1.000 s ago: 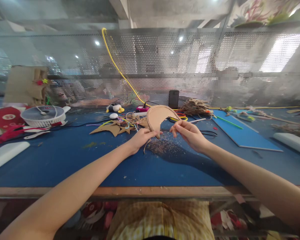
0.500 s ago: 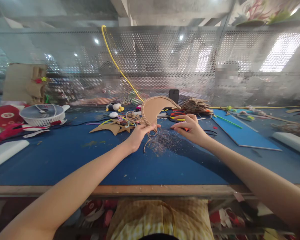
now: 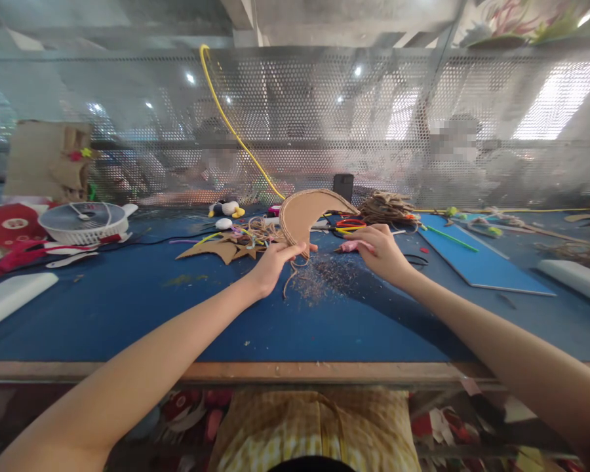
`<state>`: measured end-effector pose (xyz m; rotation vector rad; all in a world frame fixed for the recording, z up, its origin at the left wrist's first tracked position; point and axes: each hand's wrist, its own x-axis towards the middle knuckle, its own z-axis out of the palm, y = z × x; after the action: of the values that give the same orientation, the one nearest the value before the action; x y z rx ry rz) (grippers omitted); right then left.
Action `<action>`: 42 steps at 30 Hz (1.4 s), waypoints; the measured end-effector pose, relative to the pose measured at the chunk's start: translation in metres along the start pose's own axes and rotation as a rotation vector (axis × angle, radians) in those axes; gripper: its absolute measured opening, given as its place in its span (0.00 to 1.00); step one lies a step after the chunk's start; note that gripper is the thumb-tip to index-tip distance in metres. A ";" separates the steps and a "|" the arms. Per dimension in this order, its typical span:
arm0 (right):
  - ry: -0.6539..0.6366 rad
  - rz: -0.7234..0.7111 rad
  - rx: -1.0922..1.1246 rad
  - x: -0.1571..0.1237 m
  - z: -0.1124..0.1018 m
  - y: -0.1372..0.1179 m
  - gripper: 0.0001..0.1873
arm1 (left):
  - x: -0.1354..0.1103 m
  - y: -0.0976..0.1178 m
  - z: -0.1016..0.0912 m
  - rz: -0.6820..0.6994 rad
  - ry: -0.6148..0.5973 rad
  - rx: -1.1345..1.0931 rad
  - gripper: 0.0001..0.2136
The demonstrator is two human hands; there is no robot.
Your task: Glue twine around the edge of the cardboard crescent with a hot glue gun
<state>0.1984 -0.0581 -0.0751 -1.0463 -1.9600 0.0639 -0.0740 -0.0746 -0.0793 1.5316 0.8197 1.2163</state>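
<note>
My left hand (image 3: 270,265) pinches the lower tip of a crescent-shaped cardboard piece (image 3: 305,213) edged with twine, holding it upright over the blue table. A loose end of twine (image 3: 291,278) hangs below my fingers. My right hand (image 3: 383,252) rests on the table to the right of the crescent, fingers closed round a small pink object (image 3: 350,246) that I cannot identify. Fine brown scraps (image 3: 324,282) lie scattered between my hands.
Cardboard star cut-outs (image 3: 216,249) and coloured strands lie behind my left hand. A twine pile (image 3: 388,208), red-handled scissors (image 3: 349,223) and a black phone (image 3: 343,187) sit at the back. A blue board (image 3: 472,259) lies right, a white round fan (image 3: 83,223) left. Perforated metal screen (image 3: 324,118) behind.
My right hand left the crescent, moved right and down to the table and closed on the pink object. My left hand raised the crescent slightly and keeps holding it.
</note>
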 end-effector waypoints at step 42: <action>-0.445 -0.147 0.138 -0.008 0.005 -0.016 0.13 | 0.011 -0.013 -0.035 0.333 -0.095 1.326 0.06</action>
<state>0.1865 -0.0728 -0.0768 -0.8434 -2.3880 0.3733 -0.1038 -0.0513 -0.0875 2.8313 1.4776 0.7516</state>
